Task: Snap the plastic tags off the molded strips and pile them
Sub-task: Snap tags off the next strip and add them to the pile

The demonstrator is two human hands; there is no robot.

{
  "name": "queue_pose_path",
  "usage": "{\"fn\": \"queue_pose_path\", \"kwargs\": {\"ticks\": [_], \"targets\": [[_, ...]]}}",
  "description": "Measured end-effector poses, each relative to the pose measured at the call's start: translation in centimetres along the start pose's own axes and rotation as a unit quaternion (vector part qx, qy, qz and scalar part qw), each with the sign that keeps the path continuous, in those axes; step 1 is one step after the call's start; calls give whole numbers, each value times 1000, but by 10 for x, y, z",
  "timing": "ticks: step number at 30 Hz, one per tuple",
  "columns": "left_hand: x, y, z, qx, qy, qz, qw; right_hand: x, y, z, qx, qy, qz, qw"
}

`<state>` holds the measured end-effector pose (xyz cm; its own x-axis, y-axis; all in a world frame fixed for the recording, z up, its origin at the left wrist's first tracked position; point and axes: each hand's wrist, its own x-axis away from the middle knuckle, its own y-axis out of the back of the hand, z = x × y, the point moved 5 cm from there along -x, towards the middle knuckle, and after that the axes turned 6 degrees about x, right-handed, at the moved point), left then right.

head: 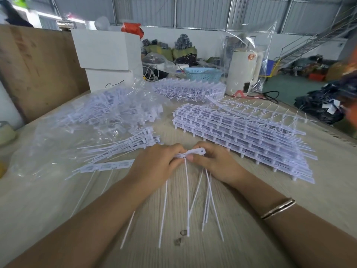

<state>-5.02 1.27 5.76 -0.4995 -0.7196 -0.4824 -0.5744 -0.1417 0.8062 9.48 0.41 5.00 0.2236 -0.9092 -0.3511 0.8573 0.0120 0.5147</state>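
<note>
Room: a warehouse floor with metal-clad walls, a staircase at right, bags and clutter behind; you work at a pale wood-grain bench (pixel 241 254).
Strip in hand: a short molded strip (pixel 190 153) is held just above the bench between both hands, its long thin tails (pixel 188 200) fanning down toward you and resting on the bench.
Left hand: your left hand (pixel 154 165) is closed, fingers and thumb pinching the strip's left end.
Right hand: your right hand (pixel 214 161) is closed too, thumb pressing the strip where the two hands meet; one tag head with a hole sticks up past the fingers.
Judged step: a tag looks about to be snapped free at the joint between the two grips.
Loose pile: freed tags (pixel 123 149) lie just left of your left hand, partly on a clear plastic bag (pixel 58 136) that holds more.
Partial strip: another short piece (pixel 108 166) lies flat beside the pile.
Uncut stock: a tall stack of strips (pixel 241 132) sits right of your right hand, a second stack (pixel 189 89) farther back.
Risk 1: bending far from the joint could tear the tag head rather than the link.
Risk 2: the fanned tails could snag each other and drag several tags along.
Risk 3: a sharp snap might flick the tag off the bench or into the uncut stack, mixing sorted with unsorted.
</note>
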Motion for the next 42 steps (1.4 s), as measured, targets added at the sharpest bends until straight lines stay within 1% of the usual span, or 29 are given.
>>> {"fn": "queue_pose_path", "kwargs": {"ticks": [3, 5, 7, 9, 12, 15, 16, 17, 19, 20, 23, 25, 27, 31, 34, 36, 39, 42], "targets": [[-2, -2, 4, 79, 18, -20, 997, -1, 3, 0, 31, 16, -21, 999], [-3, -5, 10, 158, 61, -23, 985, -1, 8, -2, 59, 22, -64, 996], [-2, -5, 18, 192, 91, -31, 977, 1, 16, -6, 52, 1, -105, 993], [-1, -4, 22, 157, 85, -40, 983, 1, 20, -11, 70, -35, -117, 990], [0, -2, 21, 112, 76, -41, 990, -3, 23, -23, 177, -83, -103, 975], [-1, -2, 14, 66, 57, -25, 996, -3, 24, -32, 272, -134, -94, 948], [-1, -3, 11, 50, 50, -18, 997, -2, 24, -32, 291, -140, -98, 941], [-1, -4, 9, 35, 42, -14, 998, -1, 24, -28, 297, -117, -121, 940], [0, -4, 2, 5, 25, -16, 1000, 2, 20, -12, 283, -44, -158, 945], [0, -4, -2, -8, 16, -19, 1000, 3, 16, -6, 273, -15, -154, 949], [-1, -5, -12, -23, -8, -19, 1000, 3, 0, 1, 278, 21, -96, 955], [-1, -7, -15, -17, -18, -11, 1000, 2, -6, -1, 272, 26, -60, 960], [0, -7, -14, -6, -19, -1, 1000, 1, -4, -4, 238, 9, -50, 970], [2, -3, -6, -2, 5, 4, 1000, 0, 9, -11, 166, -28, -77, 983], [2, -1, -3, -9, 6, 1, 1000, -2, 15, -15, 143, -56, -86, 984], [1, -1, -3, -18, 2, 4, 1000, -2, 13, -11, 136, -42, -74, 987], [0, 0, -2, -10, 1, 7, 1000, -1, 8, -1, 123, 7, -58, 991], [0, -1, -1, 16, 5, 14, 1000, -1, 9, 5, 108, 40, -85, 990]]}}
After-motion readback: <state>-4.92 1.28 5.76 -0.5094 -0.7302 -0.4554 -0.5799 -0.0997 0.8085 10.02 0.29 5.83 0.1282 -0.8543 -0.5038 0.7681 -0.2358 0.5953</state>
